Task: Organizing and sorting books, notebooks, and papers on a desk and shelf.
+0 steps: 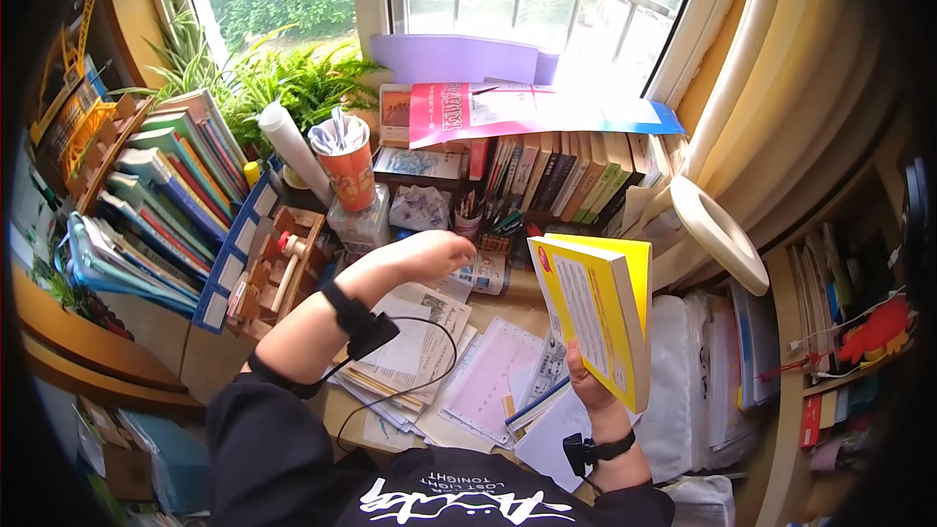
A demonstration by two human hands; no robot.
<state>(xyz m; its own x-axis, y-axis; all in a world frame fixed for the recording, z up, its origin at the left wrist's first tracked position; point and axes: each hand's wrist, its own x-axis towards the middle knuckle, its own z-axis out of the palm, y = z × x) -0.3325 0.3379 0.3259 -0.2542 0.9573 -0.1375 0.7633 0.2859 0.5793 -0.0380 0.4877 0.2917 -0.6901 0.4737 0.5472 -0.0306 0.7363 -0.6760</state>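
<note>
A thick yellow paperback book [596, 315] is held upright and slightly tilted by my right hand [589, 380], which grips it at its lower edge; the cover stands a little apart from the pages at the top. My left hand [439, 256] is raised over the back of the desk, in front of the pen holders, its fingers bent; whether anything is between them cannot be told. Below the hands lie a pink dotted notebook [494, 380], loose papers and a stack of printed sheets [432, 344]. A black strap with a cabled device sits on each arm.
Behind stand a row of books [564, 176], a red paper cup of papers [348, 168] and a cup of pens [468, 219]. At the left are a wooden model with a mallet [289, 271] and a blue file holder [234, 256]. A white ring lamp [717, 234] rises at the right.
</note>
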